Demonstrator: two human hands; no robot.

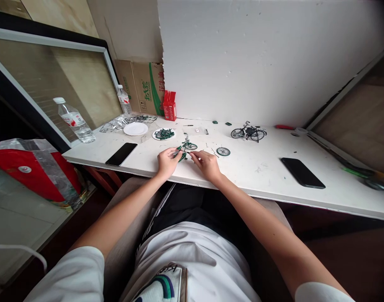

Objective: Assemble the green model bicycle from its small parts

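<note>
Near the table's front edge, my left hand (pixel 168 162) is closed on a green model bicycle (pixel 191 146), gripping it at its left side. One spoked wheel shows on the model, and my fingers hide part of its frame. Pressed together, the thumb and fingers of my right hand (pixel 207 165) pinch a thin dark piece against the model's right side; its kind is too small to tell. A loose spoked wheel (pixel 223 151) lies flat just beyond my right hand. Several tiny pins (pixel 214 152) are scattered between that wheel and the model.
A dark model bicycle (pixel 250 132) stands at the back right. Green parts (pixel 164 134) fill a small dish, beside a white plate (pixel 135 128). Phones lie left (pixel 121 154) and right (pixel 302 172). A water bottle (pixel 74 119), red box (pixel 169 107) and cardboard box (pixel 141 86) stand behind.
</note>
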